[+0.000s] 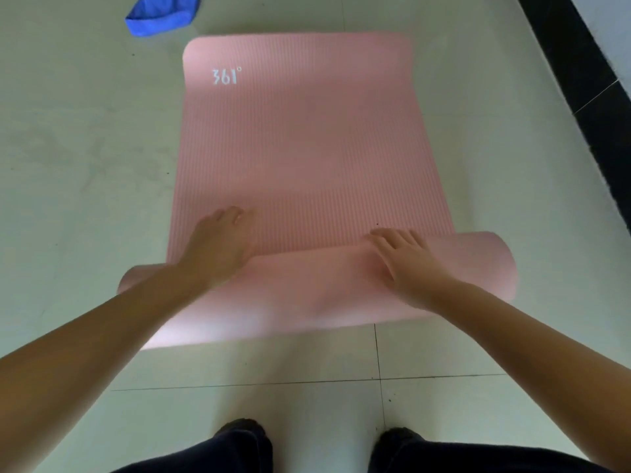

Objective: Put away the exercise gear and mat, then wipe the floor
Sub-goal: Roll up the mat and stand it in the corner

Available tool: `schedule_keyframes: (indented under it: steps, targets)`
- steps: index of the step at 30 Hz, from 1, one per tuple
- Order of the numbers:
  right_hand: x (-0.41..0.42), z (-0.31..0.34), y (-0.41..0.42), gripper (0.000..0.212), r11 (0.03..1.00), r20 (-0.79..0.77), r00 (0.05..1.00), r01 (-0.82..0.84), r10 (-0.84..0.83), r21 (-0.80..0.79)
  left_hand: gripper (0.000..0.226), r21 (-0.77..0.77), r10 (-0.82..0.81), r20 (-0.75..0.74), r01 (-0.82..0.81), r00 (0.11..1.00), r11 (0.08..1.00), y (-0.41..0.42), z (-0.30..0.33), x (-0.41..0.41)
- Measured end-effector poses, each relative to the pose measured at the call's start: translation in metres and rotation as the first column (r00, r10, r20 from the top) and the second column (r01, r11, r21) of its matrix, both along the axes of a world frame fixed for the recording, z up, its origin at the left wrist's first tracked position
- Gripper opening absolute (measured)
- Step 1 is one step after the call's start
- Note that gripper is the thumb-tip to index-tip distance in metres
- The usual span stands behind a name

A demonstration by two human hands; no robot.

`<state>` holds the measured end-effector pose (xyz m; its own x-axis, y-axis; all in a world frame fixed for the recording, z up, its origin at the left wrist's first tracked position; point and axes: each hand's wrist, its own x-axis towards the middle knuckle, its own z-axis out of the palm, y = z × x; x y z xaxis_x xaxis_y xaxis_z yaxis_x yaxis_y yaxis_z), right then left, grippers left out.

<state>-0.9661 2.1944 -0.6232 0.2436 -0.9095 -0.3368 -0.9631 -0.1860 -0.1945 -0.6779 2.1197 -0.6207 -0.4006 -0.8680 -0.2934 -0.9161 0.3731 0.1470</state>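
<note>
A pink exercise mat [300,138] lies on the pale tiled floor, its far end flat and marked with a white "361°" logo. Its near end is rolled into a thick roll [307,291] running across the view. My left hand [218,244] presses on the roll's left part with fingers straight, reaching onto the flat mat. My right hand [406,261] rests flat on the roll's right part, fingers spread. A blue cloth [160,13] lies crumpled on the floor beyond the mat's far left corner.
A black skirting strip [587,80] runs along the wall at the right. My dark-trousered knees [239,448] are at the bottom edge, just behind the roll. Pale floor tiles [78,148] stretch left of the mat.
</note>
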Motion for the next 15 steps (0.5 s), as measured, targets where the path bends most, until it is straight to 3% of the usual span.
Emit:
schedule_keyframes:
  steps: [2,4,7,11,15]
  targets:
    - [0.007,0.000,0.006,0.062,0.997,0.026,0.997,-0.069,0.068,0.032,0.076,0.100,0.000,0.009,-0.001,1.000,0.995,0.025,0.006,-0.013]
    - [0.009,-0.006,0.007,0.071,0.989,-0.028,0.998,-0.055,0.059,0.140,0.100,0.196,-0.176,0.182,0.140,0.967,0.971,0.051,-0.005,-0.025]
    - [0.000,-0.005,0.003,0.092,0.971,-0.105,0.987,-0.100,0.125,0.217,0.119,0.224,-0.241,0.317,0.175,0.917,0.959,0.065,-0.029,-0.029]
    - [0.000,-0.013,0.007,0.116,0.954,-0.228,0.938,-0.215,0.262,0.211,0.114,0.132,-0.259,0.259,0.232,0.930,0.964,0.053,-0.031,-0.023]
    - [0.003,-0.013,0.006,0.109,0.968,-0.234,0.943,-0.207,0.236,0.141,0.105,0.105,-0.277,0.202,0.260,0.939,0.960,0.048,-0.029,-0.020]
